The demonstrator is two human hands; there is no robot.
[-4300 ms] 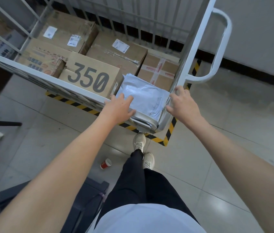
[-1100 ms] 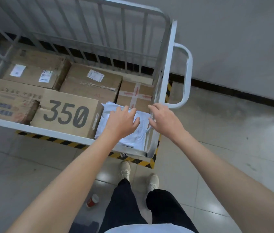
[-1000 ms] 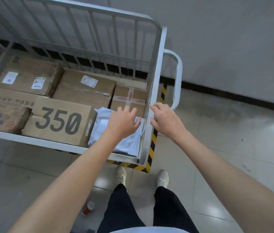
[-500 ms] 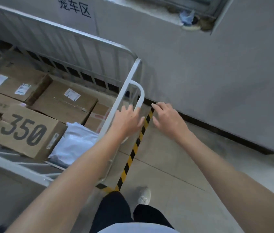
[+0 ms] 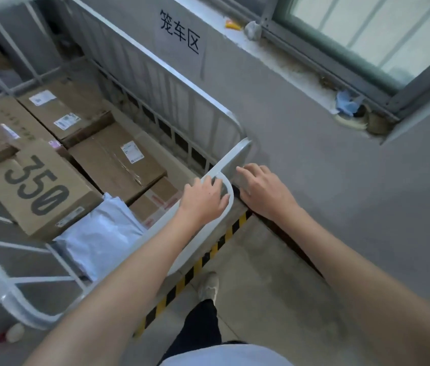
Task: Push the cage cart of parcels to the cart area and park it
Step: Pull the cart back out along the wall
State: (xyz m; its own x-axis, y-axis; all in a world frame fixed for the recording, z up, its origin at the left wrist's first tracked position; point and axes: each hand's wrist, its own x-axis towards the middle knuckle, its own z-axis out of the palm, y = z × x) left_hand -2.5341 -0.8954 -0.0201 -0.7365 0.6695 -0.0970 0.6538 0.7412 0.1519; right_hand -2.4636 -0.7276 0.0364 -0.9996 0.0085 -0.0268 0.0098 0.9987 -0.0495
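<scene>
White-barred cage cart (image 5: 161,75) sits against the wall, inside the striped floor tape (image 5: 195,268). Left hand (image 5: 204,200) rests flat on its looped handle (image 5: 228,192), fingers loose; right hand (image 5: 264,191) hovers relaxed, empty. Square it gently. Visible cargo: five boxes, one grey mailer.

I get single head view only, no second view to overlap. Wide-angle, looks forward and steeply down from above, tilted. Close: both forearms fill lower frame. Cage cart (image 5: 118,165) takes left half, wall with sign (image 5: 179,31) upper centre, window (image 5: 375,33) upper right, floor bottom.
</scene>
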